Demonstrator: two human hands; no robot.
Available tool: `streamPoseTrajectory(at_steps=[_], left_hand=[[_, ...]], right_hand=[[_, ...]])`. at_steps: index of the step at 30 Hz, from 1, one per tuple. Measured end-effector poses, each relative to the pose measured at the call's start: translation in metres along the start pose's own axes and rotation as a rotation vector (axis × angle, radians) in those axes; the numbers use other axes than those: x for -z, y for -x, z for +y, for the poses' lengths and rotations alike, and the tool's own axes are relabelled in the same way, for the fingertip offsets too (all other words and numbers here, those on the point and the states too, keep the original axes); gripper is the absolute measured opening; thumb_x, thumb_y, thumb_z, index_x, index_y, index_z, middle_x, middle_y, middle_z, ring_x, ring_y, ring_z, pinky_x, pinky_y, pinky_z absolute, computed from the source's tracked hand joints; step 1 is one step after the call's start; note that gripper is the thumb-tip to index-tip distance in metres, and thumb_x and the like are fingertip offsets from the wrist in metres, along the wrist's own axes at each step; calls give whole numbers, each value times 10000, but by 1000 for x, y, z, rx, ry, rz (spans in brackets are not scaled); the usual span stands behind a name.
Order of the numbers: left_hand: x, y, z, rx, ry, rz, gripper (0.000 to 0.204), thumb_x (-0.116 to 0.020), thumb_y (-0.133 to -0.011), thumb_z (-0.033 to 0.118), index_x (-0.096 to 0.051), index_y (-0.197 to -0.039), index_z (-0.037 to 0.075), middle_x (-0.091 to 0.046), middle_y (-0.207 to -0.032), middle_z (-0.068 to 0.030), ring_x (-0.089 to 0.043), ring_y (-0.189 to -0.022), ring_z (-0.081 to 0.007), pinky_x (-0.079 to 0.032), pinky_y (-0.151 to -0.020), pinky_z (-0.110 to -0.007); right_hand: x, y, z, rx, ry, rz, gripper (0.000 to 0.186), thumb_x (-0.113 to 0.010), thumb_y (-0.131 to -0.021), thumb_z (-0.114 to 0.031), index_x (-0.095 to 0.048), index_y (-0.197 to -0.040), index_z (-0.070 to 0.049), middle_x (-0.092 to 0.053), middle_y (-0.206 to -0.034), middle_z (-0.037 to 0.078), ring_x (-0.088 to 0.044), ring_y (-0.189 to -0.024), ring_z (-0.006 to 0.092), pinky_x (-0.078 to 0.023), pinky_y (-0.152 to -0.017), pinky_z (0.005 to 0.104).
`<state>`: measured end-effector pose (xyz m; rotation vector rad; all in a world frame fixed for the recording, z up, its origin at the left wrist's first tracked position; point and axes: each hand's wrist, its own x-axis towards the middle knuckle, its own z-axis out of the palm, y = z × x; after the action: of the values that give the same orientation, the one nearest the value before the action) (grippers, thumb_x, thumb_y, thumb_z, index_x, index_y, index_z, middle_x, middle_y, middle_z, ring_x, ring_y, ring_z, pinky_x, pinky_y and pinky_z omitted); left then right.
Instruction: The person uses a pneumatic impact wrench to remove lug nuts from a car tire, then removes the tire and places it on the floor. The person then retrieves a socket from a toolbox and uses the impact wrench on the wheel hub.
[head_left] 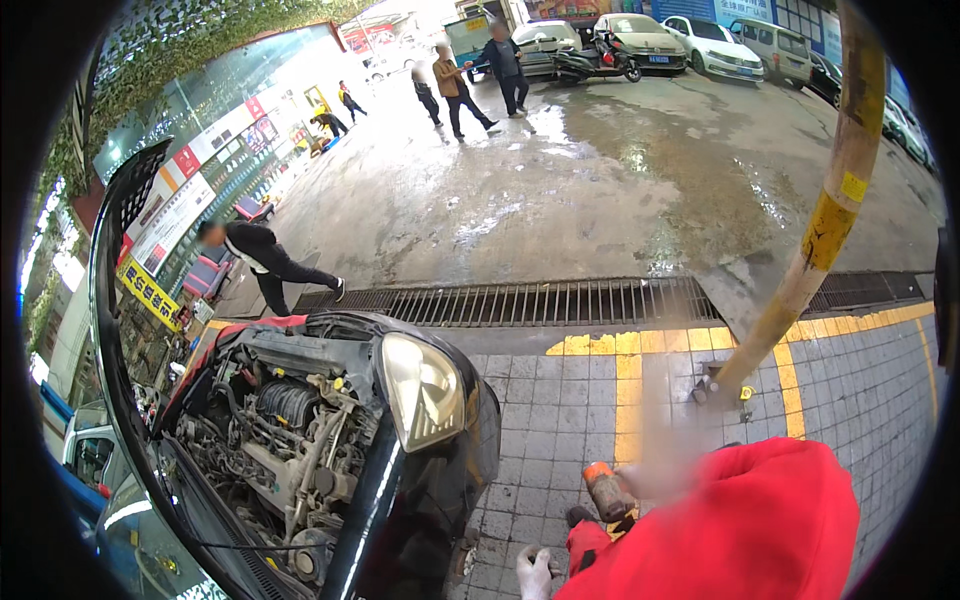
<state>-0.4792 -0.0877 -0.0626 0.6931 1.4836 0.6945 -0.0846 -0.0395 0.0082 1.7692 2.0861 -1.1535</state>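
Observation:
My left hand (536, 572) is at the lower centre, its fingers curled; whatever they hold, if anything, is too small to make out. My right hand (660, 465) is a pale motion smear beside the red sleeve (740, 520). Just left of the smear is an orange-topped, grimy cylindrical object (608, 492); I cannot tell whether that hand touches it. To my left is a dark car's open engine bay (290, 420), with its raised hood (115, 260) and a cloudy headlight (420, 390). A dark shoe (580, 518) shows below me.
A worn yellow pole (810, 260) rises from the tiled pavement (520, 420) at my right. A drain grate (500, 305) runs across ahead. A walking person in dark clothes (270, 260) is beyond the car. Several other people (460, 90) and parked vehicles (645, 50) are farther back.

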Motion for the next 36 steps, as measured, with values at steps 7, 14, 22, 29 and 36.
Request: streamPoseTrajectory(at_steps=[7, 14, 22, 29, 36], left_hand=[[-24, -49, 156, -140, 2, -142, 388, -696, -1055, 120, -558, -1384, -32, -657, -893, -85, -677, -673, -164, -583, -545, -318], [-85, -123, 236, -100, 85, -291, 338, -709, -1062, 128, -576, -1350, 10, -653, -864, -63, -664, -653, -161, -554, -527, -317], [-198, -255, 312, -43, -38, -346, 169, -673, -1044, 243, -646, -1153, 116, -610, -824, -42, -569, -664, -170, -496, -570, -365], [-316, -347, 455, 53, -180, -430, 177, -632, -1035, 289, -564, -907, 189, -541, -725, -30, -505, -634, -189, -457, -555, -422], [-360, -467, 544, 28, -197, -441, 330, -654, -1052, 379, -530, -800, 206, -526, -703, -4, -514, -667, -185, -445, -607, -381]], right_hand=[[92, 43, -45, -311, -346, 237, 805, -750, -918, -597, -559, -1528, -107, -749, -1323, 244, -729, -1220, 428, -573, -1034, 489], [69, -6, 34, -507, -557, 371, 955, -802, -850, -704, -550, -1541, -94, -733, -1355, 263, -703, -1285, 423, -547, -1089, 478], [162, -72, 108, -376, -810, 427, 821, -821, -873, -564, -597, -1519, -110, -746, -1374, 185, -712, -1270, 342, -545, -1067, 456], [280, -161, 170, -439, -895, 631, 642, -840, -898, -401, -602, -1434, -140, -738, -1326, 179, -692, -1278, 372, -536, -1035, 479], [374, -267, 222, -473, -988, 564, 564, -843, -936, -417, -647, -1365, -107, -750, -1273, 131, -710, -1180, 271, -550, -1018, 434]])
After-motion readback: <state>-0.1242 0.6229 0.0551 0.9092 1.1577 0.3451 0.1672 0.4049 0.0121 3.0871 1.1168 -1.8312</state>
